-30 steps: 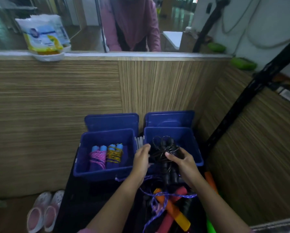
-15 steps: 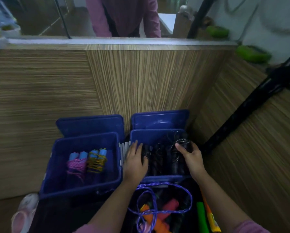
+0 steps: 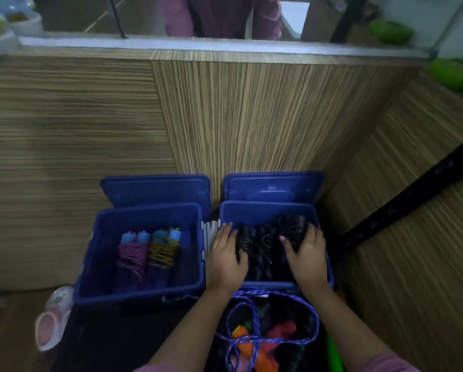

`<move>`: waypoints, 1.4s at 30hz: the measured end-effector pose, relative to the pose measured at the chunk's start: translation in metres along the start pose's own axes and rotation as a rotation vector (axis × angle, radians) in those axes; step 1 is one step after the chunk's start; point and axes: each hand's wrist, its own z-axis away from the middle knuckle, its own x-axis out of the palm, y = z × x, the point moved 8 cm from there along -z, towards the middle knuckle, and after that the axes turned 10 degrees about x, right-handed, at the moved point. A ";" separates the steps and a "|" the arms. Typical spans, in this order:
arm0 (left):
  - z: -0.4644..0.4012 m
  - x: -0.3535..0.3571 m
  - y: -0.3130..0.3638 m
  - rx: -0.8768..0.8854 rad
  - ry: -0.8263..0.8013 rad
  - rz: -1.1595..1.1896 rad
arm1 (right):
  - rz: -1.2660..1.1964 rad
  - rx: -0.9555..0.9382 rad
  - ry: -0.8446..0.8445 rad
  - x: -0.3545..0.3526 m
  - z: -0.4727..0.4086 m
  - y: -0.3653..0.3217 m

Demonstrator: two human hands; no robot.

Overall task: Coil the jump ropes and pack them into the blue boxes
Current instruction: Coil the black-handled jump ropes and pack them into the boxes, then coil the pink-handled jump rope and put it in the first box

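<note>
Wood-panel backdrop; right box (image 3: 267, 213) holds black ropes (image 3: 262, 245).

Blue boxes (image 3: 141, 294), black ropes (image 3: 262, 248) (one purple-speckled (image 3: 254, 322)), striped wood panelling (image 3: 238, 116).

A single wide-angle view from a camera worn on the person's head looks forward and steeply down, close above two open blue plastic boxes (image 3: 141, 296) sitting side by side. Both forearms reach in from the bottom edge, and a striped wooden panel wall (image 3: 251, 116) fills the upper half, curved by the lens.
</note>
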 end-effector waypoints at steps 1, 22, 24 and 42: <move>0.000 0.000 0.000 -0.002 -0.010 -0.002 | 0.109 -0.034 0.024 0.002 0.001 -0.002; 0.010 -0.001 0.001 -0.026 -0.149 0.080 | 0.591 0.011 -0.288 0.022 -0.007 0.003; 0.021 -0.003 0.005 -0.012 -0.146 0.098 | 0.569 -0.040 -0.290 0.018 0.005 -0.002; 0.161 0.004 0.026 0.343 -0.379 -0.098 | 0.014 -0.516 -0.153 0.003 0.151 0.015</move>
